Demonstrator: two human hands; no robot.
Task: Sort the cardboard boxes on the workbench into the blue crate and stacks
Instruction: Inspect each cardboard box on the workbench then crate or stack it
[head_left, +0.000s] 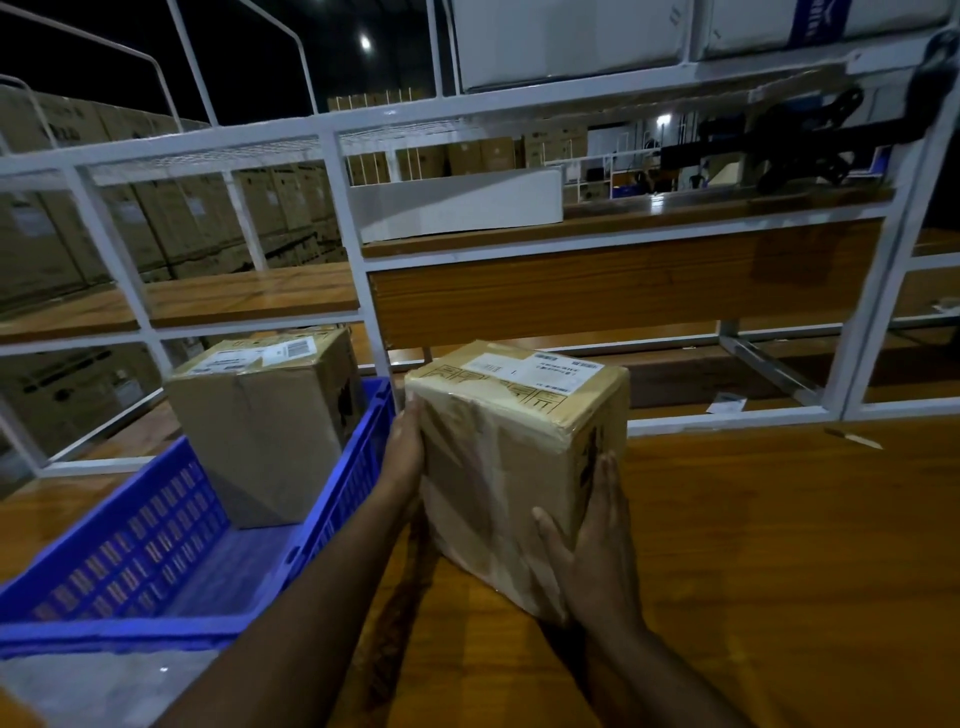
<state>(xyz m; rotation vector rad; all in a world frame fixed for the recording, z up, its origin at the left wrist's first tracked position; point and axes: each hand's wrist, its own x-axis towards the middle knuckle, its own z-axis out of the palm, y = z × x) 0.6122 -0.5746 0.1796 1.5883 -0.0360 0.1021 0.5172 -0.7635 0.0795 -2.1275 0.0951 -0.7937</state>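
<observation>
I had the taped cardboard box (514, 462) between both hands, tilted, w/ its near bottom corner low over the wooden workbench (779, 545); couldn't tell if that corner was touching the wood or just clear of it. It sat just right of the blue crate (130, 561), near the crate's right wall.

Left hand (405, 452) was flat against the box's left face, fingers mostly hidden behind the edge, so I couldn't say how far they wrapped. Right hand (592, 545) was pressed on the right face, fingers straight and pointing up, thumb spread across the near face. Neither curled round anything, more a squeeze between two palms.

Step in hand, as I judged it: carrying this box to its place, prob. into the crate. One other box (265, 421) already stood at the crate's far end, label (260, 356) on top, w/ bare crate floor on the near side.

Next move would call for lifting over the right wall, shifting left, and setting down in that near gap w/o knocking the box already in.

Orientation: shipping label (535, 370) faced up and leaned away toward the far side. Long axis looked roughly vertical, top tipped away from me, though the wide lens made that approx.
</observation>
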